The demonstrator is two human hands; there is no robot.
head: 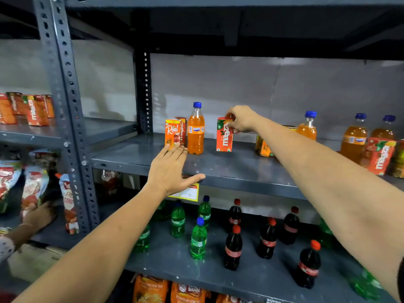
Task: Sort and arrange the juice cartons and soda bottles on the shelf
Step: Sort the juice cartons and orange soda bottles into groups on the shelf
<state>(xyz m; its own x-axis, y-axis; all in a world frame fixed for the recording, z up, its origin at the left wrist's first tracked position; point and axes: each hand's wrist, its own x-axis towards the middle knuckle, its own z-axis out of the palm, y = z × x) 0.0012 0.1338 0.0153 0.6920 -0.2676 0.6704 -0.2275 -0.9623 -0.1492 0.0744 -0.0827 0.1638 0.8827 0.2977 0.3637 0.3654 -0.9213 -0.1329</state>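
The right hand [241,119] pinches the top of a red juice carton [224,134] standing upright mid-shelf [229,171], bare shelf around it. The left hand [170,169], released and flat, hovers at the shelf's front edge near an orange carton [172,133] and orange soda bottle [195,130].

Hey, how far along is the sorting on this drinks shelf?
Early. Done: little, just a Real carton standing beside a Fanta bottle. In hand: the right hand has its grip on a Maaza carton; the left hand is open. Left: cartons and orange bottles remain mixed at right.
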